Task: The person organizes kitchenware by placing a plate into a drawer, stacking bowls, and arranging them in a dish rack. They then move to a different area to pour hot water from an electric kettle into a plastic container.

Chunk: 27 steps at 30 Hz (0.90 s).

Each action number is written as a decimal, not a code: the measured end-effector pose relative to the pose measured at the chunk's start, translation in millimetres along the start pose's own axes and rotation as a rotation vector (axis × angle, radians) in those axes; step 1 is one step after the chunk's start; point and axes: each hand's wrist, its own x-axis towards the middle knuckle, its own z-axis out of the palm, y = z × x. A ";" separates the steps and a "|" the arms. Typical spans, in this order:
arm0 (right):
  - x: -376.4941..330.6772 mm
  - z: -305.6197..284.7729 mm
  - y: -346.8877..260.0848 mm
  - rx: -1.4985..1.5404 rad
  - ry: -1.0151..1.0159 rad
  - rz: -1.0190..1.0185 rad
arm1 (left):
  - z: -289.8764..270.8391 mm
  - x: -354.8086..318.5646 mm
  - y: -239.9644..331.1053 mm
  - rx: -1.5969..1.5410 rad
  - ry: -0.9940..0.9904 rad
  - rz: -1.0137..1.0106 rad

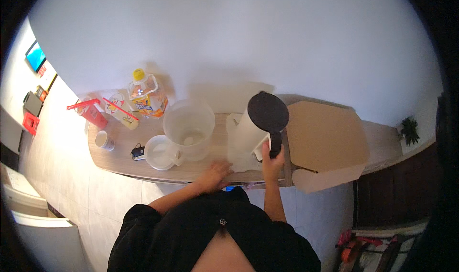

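My right hand grips the dark handle of a tall white jug with a round black lid. The jug is above a pale sheet at the middle of the wooden tabletop; whether its base touches the sheet is hard to see. At the front edge my left hand lies with its fingers stretched toward the sheet, slightly blurred and holding nothing visible. Left of the jug is a large translucent bucket. Beside the bucket sits a smaller white basin with a handle.
An opened cardboard box covers the right part of the table. On the left stand a large yellow-capped bottle, a red cup, a pale cup with a straw, a paper cup and a small black item. A wall rises behind.
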 end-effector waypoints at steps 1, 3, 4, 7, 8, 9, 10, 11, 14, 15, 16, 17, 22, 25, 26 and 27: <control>1.4 -1.8 7.3 0.002 0.007 -0.117 | -5.4 -4.0 2.3 -0.146 0.034 0.005; -10.1 -5.8 -19.6 -0.243 0.110 -0.279 | -20.7 -19.6 7.8 -0.476 0.040 -0.108; -16.9 -10.3 -32.3 -0.368 0.168 -0.363 | -30.8 -29.7 11.7 -0.667 0.007 -0.213; -34.8 -28.5 -36.1 -0.182 -0.010 -0.417 | -55.5 -60.0 22.2 -0.907 0.097 -0.380; -39.3 -24.0 -52.7 -0.080 -0.285 -0.331 | -59.6 -68.7 24.2 -0.931 0.148 -0.408; -45.2 -12.4 -66.1 0.032 -0.560 -0.238 | -59.5 -77.5 23.5 -0.884 0.160 -0.453; -47.6 7.5 -69.4 0.121 -0.797 -0.095 | -58.0 -86.4 21.7 -0.837 0.173 -0.499; -52.0 30.5 -74.1 0.203 -1.031 0.058 | -56.4 -95.0 21.5 -0.800 0.186 -0.544; -76.2 95.8 -53.9 0.231 -1.077 0.046 | -49.6 -112.2 18.5 -0.768 0.256 -0.514; -82.7 112.4 -55.4 0.221 -1.073 0.056 | -49.7 -117.9 20.3 -0.780 0.276 -0.544; -87.5 125.8 -54.4 0.210 -1.066 0.066 | -49.7 -122.9 23.0 -0.792 0.294 -0.571; -90.8 139.8 -43.0 0.242 -1.062 -0.007 | -49.4 -128.4 25.4 -0.803 0.314 -0.597; -86.6 158.9 -45.8 0.435 -1.155 0.371 | -38.2 -152.2 23.6 -0.793 0.384 -0.587; -79.9 143.1 -51.8 0.177 -1.078 0.666 | -44.6 -156.8 26.1 -0.729 0.393 -0.575; -79.0 134.2 -54.4 0.210 -0.998 0.621 | -44.5 -157.5 23.9 -0.705 0.393 -0.568; -80.7 125.7 -56.5 0.242 -0.925 0.576 | -44.7 -159.7 21.8 -0.679 0.398 -0.566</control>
